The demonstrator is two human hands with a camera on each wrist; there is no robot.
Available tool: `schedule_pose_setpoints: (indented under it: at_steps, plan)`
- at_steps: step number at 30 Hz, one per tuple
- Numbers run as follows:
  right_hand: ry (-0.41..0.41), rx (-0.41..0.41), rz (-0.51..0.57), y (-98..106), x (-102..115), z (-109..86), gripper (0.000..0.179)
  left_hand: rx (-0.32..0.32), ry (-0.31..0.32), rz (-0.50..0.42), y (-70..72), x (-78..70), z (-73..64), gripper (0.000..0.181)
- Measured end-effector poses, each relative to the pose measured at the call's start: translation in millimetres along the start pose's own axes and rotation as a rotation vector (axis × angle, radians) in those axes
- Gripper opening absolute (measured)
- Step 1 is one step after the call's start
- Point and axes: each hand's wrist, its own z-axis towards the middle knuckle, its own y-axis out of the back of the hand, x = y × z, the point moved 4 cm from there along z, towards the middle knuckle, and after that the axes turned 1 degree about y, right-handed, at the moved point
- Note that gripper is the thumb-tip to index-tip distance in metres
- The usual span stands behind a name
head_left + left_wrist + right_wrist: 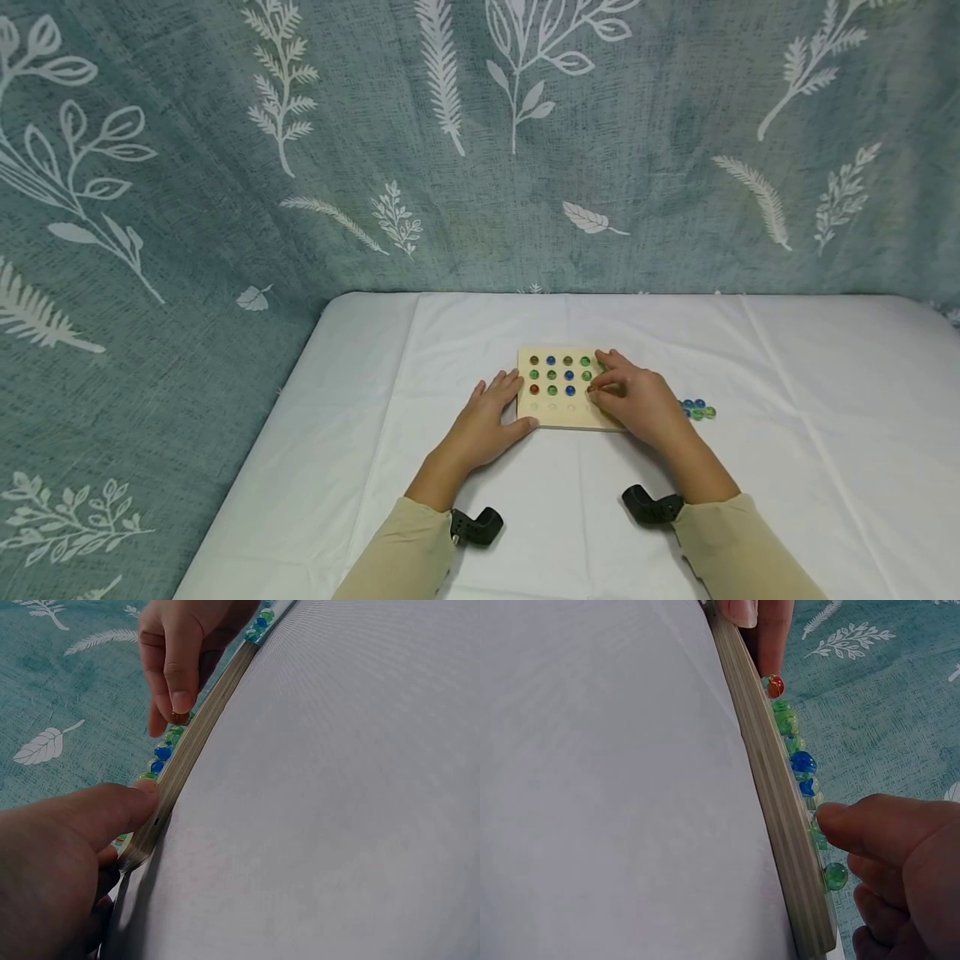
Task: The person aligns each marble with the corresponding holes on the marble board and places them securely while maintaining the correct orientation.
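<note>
A pale wooden board [577, 418] with rows of shallow hollows lies on the white table. Marbles in green, blue, amber and red fill most of its upper rows, among them a blue marble [570, 391] in the third row. My left hand [491, 421] rests at the board's left side, fingers extended along the edge and thumb on the near corner. Over the board's right part, my right hand [637, 400] pinches a reddish-amber marble [180, 718] between thumb and finger, at the third row. The right hand hides the board's right end in the head view.
Several loose blue and green marbles [699, 408] lie on the white cloth [847, 400] just right of the board. Black wrist cameras [480, 527] sit on both wrists. A blue-green leaf-patterned curtain [480, 208] hangs behind the table and along its left.
</note>
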Motion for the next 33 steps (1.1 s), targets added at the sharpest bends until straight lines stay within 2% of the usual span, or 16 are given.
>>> schedule_pose_setpoints:
  at_steps: [13,25,33]
  plan:
    - [0.072,0.004,-0.035,-2,0,-1.3,0.018,-0.009,0.0,-0.014,0.5,-1.4,-0.9,0.073]
    - [0.076,-0.012,-0.044,0,2,-2.1,0.02,-0.008,-0.001,0.002,-0.7,0.0,-0.3,0.074]
    - [0.034,0.001,-0.006,12,-4,-2.8,0.027,-0.007,0.0,0.009,-0.5,-0.3,-0.5,0.074]
